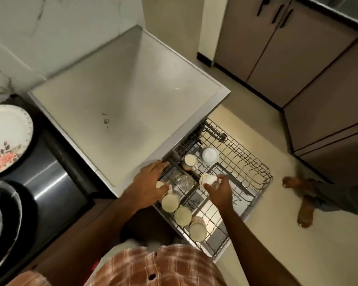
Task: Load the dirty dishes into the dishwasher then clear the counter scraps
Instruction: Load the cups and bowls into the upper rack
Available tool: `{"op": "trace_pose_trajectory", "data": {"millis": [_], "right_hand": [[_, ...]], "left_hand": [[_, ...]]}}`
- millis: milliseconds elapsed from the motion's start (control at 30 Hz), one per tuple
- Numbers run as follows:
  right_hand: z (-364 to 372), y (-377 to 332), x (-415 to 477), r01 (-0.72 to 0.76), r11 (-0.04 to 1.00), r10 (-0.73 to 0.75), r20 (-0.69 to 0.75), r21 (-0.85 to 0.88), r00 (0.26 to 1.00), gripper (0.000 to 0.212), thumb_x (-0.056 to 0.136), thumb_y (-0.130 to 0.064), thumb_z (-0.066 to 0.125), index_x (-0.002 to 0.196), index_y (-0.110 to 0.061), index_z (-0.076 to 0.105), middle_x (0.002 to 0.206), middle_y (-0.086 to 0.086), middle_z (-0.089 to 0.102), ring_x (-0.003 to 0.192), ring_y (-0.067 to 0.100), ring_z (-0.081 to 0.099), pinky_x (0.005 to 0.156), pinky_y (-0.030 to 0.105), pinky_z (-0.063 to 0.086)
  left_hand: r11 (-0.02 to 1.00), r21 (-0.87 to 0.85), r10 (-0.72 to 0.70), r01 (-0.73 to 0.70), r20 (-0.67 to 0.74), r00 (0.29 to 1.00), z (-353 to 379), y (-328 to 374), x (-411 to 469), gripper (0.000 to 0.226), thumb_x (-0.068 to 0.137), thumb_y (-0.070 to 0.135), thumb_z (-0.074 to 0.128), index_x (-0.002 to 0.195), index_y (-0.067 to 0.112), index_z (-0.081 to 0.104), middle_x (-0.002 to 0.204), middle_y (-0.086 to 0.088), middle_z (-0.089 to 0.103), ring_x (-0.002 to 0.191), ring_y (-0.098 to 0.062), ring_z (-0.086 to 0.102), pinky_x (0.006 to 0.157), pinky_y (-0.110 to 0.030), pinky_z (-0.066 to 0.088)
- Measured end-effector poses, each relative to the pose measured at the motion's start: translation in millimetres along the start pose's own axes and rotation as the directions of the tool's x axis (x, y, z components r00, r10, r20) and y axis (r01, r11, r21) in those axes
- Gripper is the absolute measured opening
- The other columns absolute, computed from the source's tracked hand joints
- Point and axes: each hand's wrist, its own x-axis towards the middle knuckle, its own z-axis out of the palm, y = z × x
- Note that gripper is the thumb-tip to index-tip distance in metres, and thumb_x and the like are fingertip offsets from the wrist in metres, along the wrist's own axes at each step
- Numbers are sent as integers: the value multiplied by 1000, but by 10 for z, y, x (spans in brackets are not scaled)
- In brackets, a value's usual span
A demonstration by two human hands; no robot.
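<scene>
Breakage is what I watch for. My right grip [218,191] is curled round a pale cup [207,179], pinching it by its side, low over the middle of the pulled-out rack [246,162] and just beside two clear glasses [185,181]. If I set the cup down off the tines, or let go too early, I judge it can tip into the glasses and chip them or itself.

My left grip [148,183] lies over the rack's left edge with fingers stretched toward the dishwasher [122,89]. Something pale shows under the palm, and I cannot tell whether I have hold of it. That arm crosses just beside a row of upturned cups [170,203] along the near-left side, so a careless pull back could knock one loose.

The rack hangs out over the floor, and leaning weight on it could make it sag or roll. A bowl [209,155] sits upturned at the far side, so space there is tightening. Another person's bare feet [305,213] are on the floor near the rack's right corner, and a dropped cup would land close to them. A flowered plate [6,137] waits on the counter at my left, not yet loaded, and I think it is big for this rack.
</scene>
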Motion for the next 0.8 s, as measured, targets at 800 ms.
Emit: {"op": "trace_pose_trajectory", "data": {"millis": [800], "right_hand": [[735,493,1283,456,549,-201,419,-701,886,66,83,-11,80,135,-16,41,134,24,58,107,43,67,80,55,62]], "left_hand": [[948,-204,-266,245,-81,961,-138,-23,-500,71,95,43,65,155,39,27,165,14,18,151,-12,15,123,-39,23]]}}
